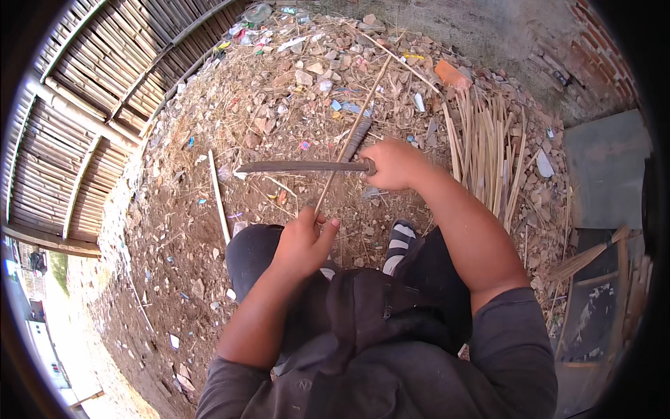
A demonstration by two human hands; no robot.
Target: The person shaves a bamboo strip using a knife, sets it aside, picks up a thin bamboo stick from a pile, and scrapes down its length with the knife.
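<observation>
My right hand [396, 164] is closed round the handle of a long machete [293, 167]. Its dark blade points left, nearly level across the view, and crosses a thin bamboo strip [363, 106]. The near end of that strip is gripped in my left hand [304, 241], fingers curled, above my left knee. From there the strip slants away up and to the right. Beneath it, just beyond the blade, lies a grey ribbed object [358, 134] whose kind I cannot make out. The handle is mostly hidden in my right fist.
A spread bundle of split bamboo strips [488, 150] lies at the right, near an orange brick piece [452, 74]. One loose strip [218, 197] rests left of my knee. Rubble and litter cover the ground. A bamboo fence [91, 115] stands left, a wall [488, 35] behind.
</observation>
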